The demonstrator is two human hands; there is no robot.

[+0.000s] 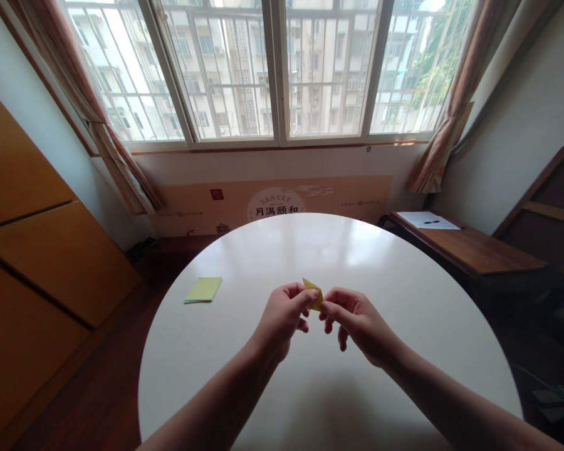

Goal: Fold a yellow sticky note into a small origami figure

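Both hands [278, 313] pinch a small, pointed, folded yellow paper [318, 302] between fingertips above the glossy, round white table [413, 300].

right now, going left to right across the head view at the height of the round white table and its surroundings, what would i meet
Orange-brown wooden cabinet → square yellow-green paper stack → left hand → small folded yellow paper → right hand → white paper sheet
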